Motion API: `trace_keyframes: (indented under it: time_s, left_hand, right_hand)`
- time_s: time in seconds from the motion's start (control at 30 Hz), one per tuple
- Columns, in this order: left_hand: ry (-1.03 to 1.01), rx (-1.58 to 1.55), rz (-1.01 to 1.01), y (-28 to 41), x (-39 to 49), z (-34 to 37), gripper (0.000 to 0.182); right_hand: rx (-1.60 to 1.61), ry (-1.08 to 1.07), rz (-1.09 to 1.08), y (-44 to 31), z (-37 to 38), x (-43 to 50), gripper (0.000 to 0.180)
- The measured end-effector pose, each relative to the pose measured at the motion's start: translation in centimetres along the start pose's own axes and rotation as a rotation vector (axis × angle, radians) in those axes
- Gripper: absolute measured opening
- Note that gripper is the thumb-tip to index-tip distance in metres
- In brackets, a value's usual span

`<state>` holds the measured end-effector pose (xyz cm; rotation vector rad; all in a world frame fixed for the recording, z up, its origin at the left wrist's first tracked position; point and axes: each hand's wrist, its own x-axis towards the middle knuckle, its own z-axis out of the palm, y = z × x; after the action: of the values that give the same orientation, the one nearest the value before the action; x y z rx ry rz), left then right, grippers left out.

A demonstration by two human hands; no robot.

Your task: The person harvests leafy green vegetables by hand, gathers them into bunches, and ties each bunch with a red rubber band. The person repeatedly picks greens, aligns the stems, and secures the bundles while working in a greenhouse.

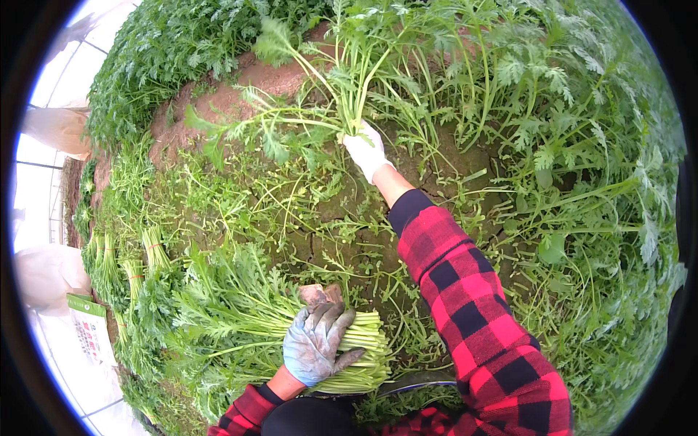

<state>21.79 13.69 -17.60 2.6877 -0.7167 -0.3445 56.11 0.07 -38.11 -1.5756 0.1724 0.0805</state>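
Note:
My left hand (318, 344), in a soiled pale-blue glove, lies across a thick pile of cut leafy greens (240, 310), holding it from above. The trimmed stem ends (371, 349) point right and the leaves spread left. My right hand (366, 150) wears a white glove and is stretched forward. It grips a smaller bunch of the same greens (351, 92) by the stem bases, leaves fanning away from me. These look like garland chrysanthemum. Just past my left fingers is a brownish block-like object (320, 293), partly hidden.
Tall standing greens (589, 141) grow ahead and along the right. Tied bundles (155, 248) lie on the left. Trimmings litter the soil (305, 245). A printed bag (90, 329) lies near the white plastic sheeting (41, 191) at the left edge.

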Motion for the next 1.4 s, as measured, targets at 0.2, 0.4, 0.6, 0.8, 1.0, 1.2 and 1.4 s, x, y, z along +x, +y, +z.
trace_keyframes:
  time_s: [0.2, 0.4, 0.6, 0.8, 1.0, 1.2, 1.4]
  left_hand:
    - [0.027, -0.010, 0.014, -0.1, 0.0, 0.0, 0.071]
    - [0.033, -0.013, 0.010, -0.1, -0.2, 0.0, 0.071]
    - [0.048, 0.005, 0.023, 0.1, -0.1, -0.2, 0.071]
    - [0.031, 0.002, 0.014, 0.0, -0.1, -0.1, 0.070]
    - [0.081, 0.020, 0.050, 0.0, -0.2, 0.0, 0.068]
    - [0.092, 0.011, 0.051, -0.1, -0.4, 0.2, 0.068]
    - [0.086, 0.019, 0.021, -0.1, -0.7, 0.8, 0.068]
  right_hand:
    - [-0.309, -0.177, -0.089, -8.5, -5.0, -3.6, 0.030]
    - [-0.276, 0.283, -0.235, -14.7, -18.6, -6.3, 0.019]
    - [-0.163, 0.261, 0.184, -6.4, -18.9, -1.8, 0.021]
    - [-0.310, 0.062, 0.184, -4.2, -17.0, 1.1, 0.026]
    - [-0.720, 0.046, 0.116, -4.9, -16.4, -0.2, 0.024]
    - [-0.076, -0.247, 0.241, -13.0, -19.1, -4.8, 0.016]
    - [0.132, -0.371, 0.215, -23.0, -20.1, -9.2, 0.019]
